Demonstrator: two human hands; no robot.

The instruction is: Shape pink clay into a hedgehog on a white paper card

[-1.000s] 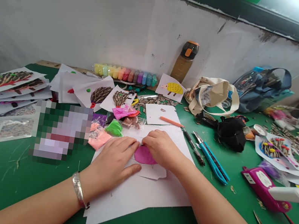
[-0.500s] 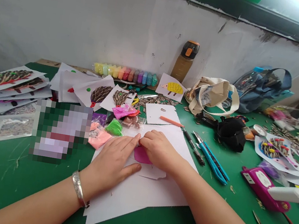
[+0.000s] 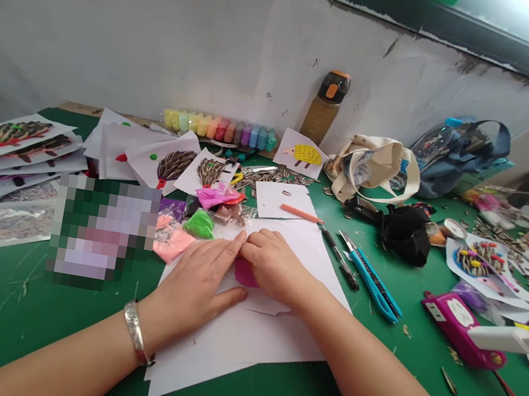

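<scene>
On white paper (image 3: 217, 359) spread over the green table, my left hand (image 3: 200, 278) lies flat with its fingers stretched out and thumb apart. A silver bangle circles that wrist. My right hand (image 3: 276, 264) has its fingers curled together, touching the left fingertips; whatever is under them is hidden. Between the two hands a flat magenta patch (image 3: 246, 274) shows on a smaller white sheet. Just beyond the hands lie a lump of green clay (image 3: 201, 223), peach clay (image 3: 172, 241) and pink clay (image 3: 215, 195). An orange stick (image 3: 300, 213) rests behind my right hand.
A blue cutter (image 3: 374, 284) and a black pen (image 3: 339, 258) lie right of the paper. Farther right is a magenta glue gun (image 3: 463, 329). Seed-covered pictures (image 3: 10, 139) are stacked at left. A bottle (image 3: 324, 110), cream bag (image 3: 375, 169) and sunflower seeds (image 3: 286, 176) are at the back.
The whole view has shifted slightly. My right hand has edged left over the magenta patch, covering a little more of it. My left hand stays flat on the paper.
</scene>
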